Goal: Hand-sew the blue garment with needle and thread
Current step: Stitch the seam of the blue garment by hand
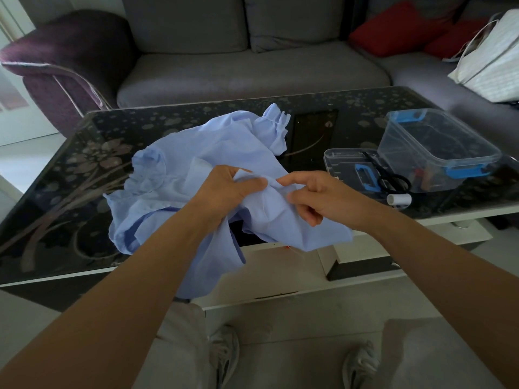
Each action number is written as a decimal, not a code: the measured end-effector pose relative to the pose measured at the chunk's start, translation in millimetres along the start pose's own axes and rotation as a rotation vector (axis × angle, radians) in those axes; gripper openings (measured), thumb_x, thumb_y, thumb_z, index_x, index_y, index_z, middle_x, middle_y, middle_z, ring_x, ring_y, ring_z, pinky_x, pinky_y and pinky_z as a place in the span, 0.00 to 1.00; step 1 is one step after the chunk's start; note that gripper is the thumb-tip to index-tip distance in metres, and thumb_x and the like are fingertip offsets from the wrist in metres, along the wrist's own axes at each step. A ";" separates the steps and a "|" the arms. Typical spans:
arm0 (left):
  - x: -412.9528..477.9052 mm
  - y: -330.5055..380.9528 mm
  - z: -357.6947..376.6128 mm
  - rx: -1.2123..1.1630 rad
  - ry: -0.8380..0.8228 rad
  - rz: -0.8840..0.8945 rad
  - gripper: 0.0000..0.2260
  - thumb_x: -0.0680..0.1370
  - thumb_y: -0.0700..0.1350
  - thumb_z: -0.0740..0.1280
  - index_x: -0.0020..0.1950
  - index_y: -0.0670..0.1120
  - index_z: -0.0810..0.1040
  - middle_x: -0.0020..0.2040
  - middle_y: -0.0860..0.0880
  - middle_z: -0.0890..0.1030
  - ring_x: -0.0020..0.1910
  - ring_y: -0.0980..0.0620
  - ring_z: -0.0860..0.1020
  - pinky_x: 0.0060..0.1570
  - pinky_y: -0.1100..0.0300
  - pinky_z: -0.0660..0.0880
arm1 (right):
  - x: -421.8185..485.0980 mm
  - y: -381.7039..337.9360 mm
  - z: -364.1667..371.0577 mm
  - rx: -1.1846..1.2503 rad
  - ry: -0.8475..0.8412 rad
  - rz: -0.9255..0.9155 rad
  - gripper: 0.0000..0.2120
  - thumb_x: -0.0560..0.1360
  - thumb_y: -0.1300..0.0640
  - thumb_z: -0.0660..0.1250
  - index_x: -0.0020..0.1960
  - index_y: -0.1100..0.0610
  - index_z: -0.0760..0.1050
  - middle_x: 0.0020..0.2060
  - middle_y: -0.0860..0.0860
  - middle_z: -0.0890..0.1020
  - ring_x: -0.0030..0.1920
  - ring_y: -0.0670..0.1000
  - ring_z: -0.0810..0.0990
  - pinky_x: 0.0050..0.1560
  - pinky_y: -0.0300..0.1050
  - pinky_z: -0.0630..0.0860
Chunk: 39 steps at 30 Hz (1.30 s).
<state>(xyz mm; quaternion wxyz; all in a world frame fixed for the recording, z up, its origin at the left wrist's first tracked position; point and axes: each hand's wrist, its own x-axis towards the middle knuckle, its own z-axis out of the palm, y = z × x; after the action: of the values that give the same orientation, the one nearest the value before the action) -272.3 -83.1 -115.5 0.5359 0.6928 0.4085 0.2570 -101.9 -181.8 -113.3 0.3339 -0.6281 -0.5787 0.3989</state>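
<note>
Above table (84, 153): left hand (224, 189), right hand (323, 195), fingers (307, 213) around garment (219, 141)

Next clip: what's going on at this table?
A person holds a blue garment over the edge of a dark glass table. The left hand grips a fold and the right hand pinches the cloth beside it; no needle is discernible. Scissors and a white thread spool lie to the right, by a clear box.

Grey sofa (252, 66) sitting behind black flower-patterned glass table (70, 178); purple armchair (70, 60) standing at left, red cushions (398, 26) leaning at right, white bag (494, 60) resting beside them; daylight falling across pale floor (28, 153).
</note>
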 end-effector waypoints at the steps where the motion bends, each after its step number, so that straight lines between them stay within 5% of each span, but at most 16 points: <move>1: -0.4 0.3 0.1 0.000 0.007 -0.002 0.05 0.78 0.43 0.69 0.47 0.42 0.81 0.50 0.39 0.83 0.47 0.50 0.80 0.47 0.60 0.77 | -0.2 -0.1 -0.1 -0.002 0.004 -0.002 0.14 0.81 0.64 0.58 0.64 0.54 0.73 0.20 0.48 0.73 0.23 0.44 0.69 0.29 0.34 0.68; 5: -0.2 1.6 0.6 -0.003 0.036 -0.016 0.03 0.77 0.44 0.70 0.45 0.46 0.80 0.48 0.44 0.83 0.44 0.53 0.80 0.44 0.64 0.77 | -1.0 1.1 -2.2 0.008 0.029 -0.025 0.10 0.81 0.63 0.59 0.61 0.59 0.74 0.21 0.48 0.72 0.23 0.43 0.68 0.28 0.33 0.67; 15: 1.0 1.4 -2.1 -0.061 0.005 -0.043 0.01 0.77 0.46 0.71 0.48 0.50 0.81 0.52 0.44 0.84 0.52 0.47 0.81 0.56 0.52 0.78 | -2.7 1.4 -7.6 0.044 0.010 -0.083 0.07 0.82 0.61 0.59 0.57 0.57 0.75 0.23 0.48 0.71 0.24 0.43 0.67 0.30 0.34 0.67; 24: 6.5 -0.9 -4.0 -0.092 -0.005 -0.139 0.18 0.74 0.50 0.73 0.60 0.43 0.79 0.55 0.43 0.83 0.56 0.44 0.80 0.62 0.47 0.76 | -3.0 4.0 -9.2 0.094 -0.001 -0.125 0.05 0.82 0.61 0.59 0.54 0.57 0.74 0.24 0.48 0.70 0.25 0.44 0.66 0.31 0.34 0.67; 31: 3.5 6.3 -5.0 -0.256 -0.104 -0.163 0.10 0.76 0.45 0.70 0.55 0.44 0.80 0.51 0.44 0.84 0.50 0.48 0.82 0.49 0.57 0.80 | -1.4 6.0 -10.8 0.169 -0.020 -0.170 0.07 0.82 0.61 0.57 0.56 0.60 0.72 0.23 0.46 0.70 0.26 0.44 0.66 0.33 0.36 0.66; 39: 5.0 6.5 -0.8 -0.293 -0.108 -0.169 0.10 0.77 0.45 0.70 0.57 0.43 0.79 0.52 0.43 0.83 0.49 0.48 0.81 0.49 0.56 0.80 | -0.4 6.3 -8.4 0.215 -0.014 -0.171 0.08 0.83 0.60 0.57 0.57 0.60 0.72 0.24 0.48 0.70 0.26 0.44 0.66 0.32 0.34 0.66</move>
<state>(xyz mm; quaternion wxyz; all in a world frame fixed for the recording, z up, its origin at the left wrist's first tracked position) -268.4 -79.0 -109.5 0.6719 0.5835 0.3940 0.2301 -91.6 -182.5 -115.0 0.4280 -0.5343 -0.5863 0.4330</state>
